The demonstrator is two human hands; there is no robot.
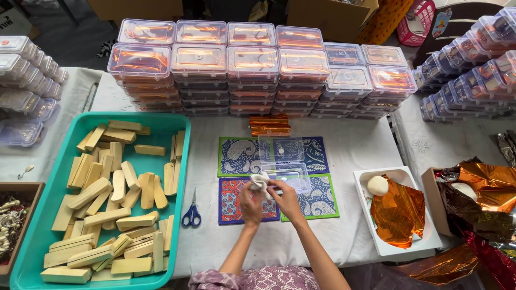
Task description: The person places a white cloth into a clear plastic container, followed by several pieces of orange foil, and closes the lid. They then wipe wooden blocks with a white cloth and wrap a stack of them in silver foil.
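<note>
The small white cloth bundle sat bunched between the fingertips of both hands, held just above the patterned mats and right beside the open clear plastic box at the middle of the table. The left hand was closed on the lower part of the bundle, fingers pinched around the fabric. The right hand met it from the other side, thumb and forefinger nipped onto the cloth's edge, so both hands were clamped on the same piece.

The cloth looked soft and crumpled, gathered into a loose puff. The box beside it was thin, transparent and rectangular with rounded corners; its hinged lid lay flat, farther from the person. Beneath lay four flat rectangular mats printed with paisley shapes, blue, green-edged and red.

To the left, blue-handled scissors lay on the white tablecloth, near a teal tray heaped with pale wooden-looking bars, blocky and matte. Along the far edge stood stacks of closed clear boxes showing orange foil inside, with a small pile of orange wrapped pieces just in front of them. To the right, a white tray held a round pale ball and a crinkled sheet of shiny orange foil.
</note>
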